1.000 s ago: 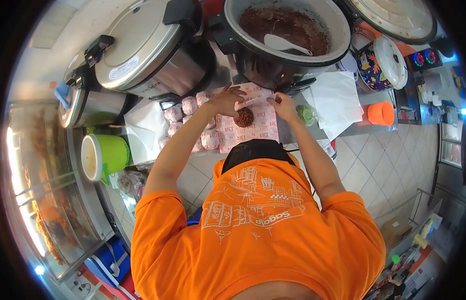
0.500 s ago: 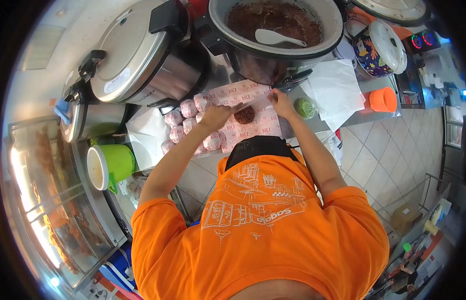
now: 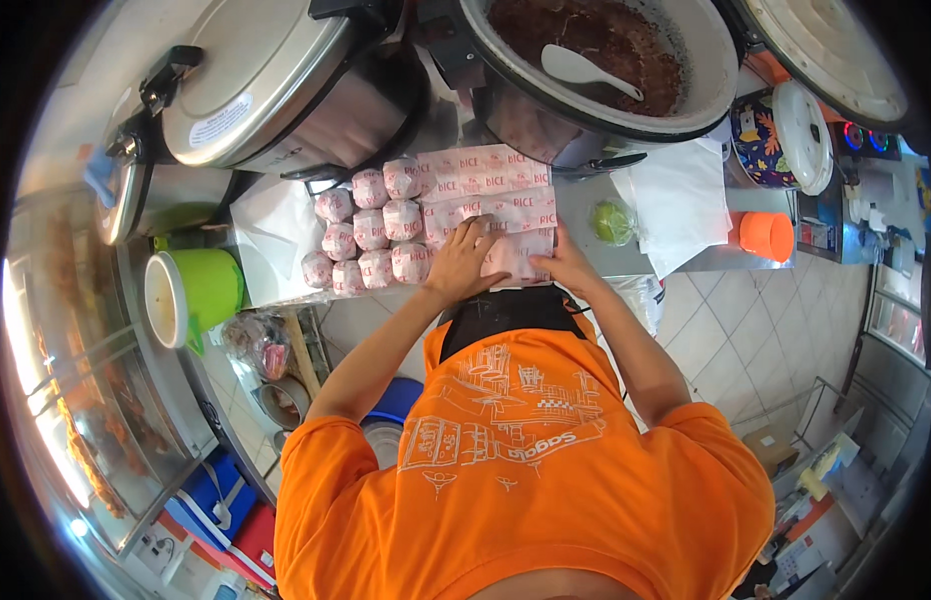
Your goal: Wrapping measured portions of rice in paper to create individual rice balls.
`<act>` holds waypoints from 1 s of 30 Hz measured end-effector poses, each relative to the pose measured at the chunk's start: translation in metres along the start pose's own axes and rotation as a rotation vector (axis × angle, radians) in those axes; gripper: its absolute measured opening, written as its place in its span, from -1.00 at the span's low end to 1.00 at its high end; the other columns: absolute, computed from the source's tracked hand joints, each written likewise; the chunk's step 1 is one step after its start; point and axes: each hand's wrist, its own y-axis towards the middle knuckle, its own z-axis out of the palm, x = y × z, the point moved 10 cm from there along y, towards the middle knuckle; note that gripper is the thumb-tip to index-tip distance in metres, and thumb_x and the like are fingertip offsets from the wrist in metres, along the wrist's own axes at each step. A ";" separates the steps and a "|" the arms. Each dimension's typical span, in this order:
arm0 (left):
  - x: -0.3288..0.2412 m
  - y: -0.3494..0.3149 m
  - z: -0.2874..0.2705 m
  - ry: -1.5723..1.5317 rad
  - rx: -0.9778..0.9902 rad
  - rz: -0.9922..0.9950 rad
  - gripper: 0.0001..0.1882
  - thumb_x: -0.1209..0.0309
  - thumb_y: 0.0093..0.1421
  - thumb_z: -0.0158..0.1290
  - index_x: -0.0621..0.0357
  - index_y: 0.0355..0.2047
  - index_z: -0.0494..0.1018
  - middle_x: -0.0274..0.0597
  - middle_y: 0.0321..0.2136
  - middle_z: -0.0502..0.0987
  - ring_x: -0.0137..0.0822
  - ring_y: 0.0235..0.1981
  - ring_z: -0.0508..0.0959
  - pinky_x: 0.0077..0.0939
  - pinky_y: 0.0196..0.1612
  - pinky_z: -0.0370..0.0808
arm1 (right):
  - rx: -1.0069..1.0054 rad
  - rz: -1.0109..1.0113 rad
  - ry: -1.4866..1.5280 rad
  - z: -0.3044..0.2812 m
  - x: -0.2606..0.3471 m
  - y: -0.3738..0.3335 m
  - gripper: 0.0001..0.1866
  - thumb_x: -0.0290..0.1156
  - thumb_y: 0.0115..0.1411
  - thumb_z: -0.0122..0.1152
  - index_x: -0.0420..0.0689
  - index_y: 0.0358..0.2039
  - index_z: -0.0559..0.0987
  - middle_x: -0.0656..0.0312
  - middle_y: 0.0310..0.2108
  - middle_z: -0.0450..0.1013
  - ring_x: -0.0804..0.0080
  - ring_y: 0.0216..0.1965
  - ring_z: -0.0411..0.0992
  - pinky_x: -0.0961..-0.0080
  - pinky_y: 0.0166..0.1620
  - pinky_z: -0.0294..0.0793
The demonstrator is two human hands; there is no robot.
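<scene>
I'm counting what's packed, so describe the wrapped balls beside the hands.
The wrapped balls are about nine small round bundles in white paper with pink print, twisted shut on top. They sit packed in three rough rows on the steel counter, touching one another, on a white sheet. The flat printed wrappers lie just to their right, the closed cooker behind them. The left hand rests next to the nearest ball.
</scene>
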 end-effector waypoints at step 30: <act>0.117 0.002 0.026 -0.207 -0.261 -0.608 -0.75 0.28 0.24 0.03 0.21 -0.21 0.47 0.20 -0.56 0.55 0.24 -0.44 0.58 0.02 -0.33 0.49 | -0.004 0.018 -0.690 0.003 0.006 0.090 -0.74 -0.22 0.20 0.20 -0.11 -0.23 0.66 -0.01 -0.29 0.59 0.03 -0.18 0.56 0.21 -0.09 0.52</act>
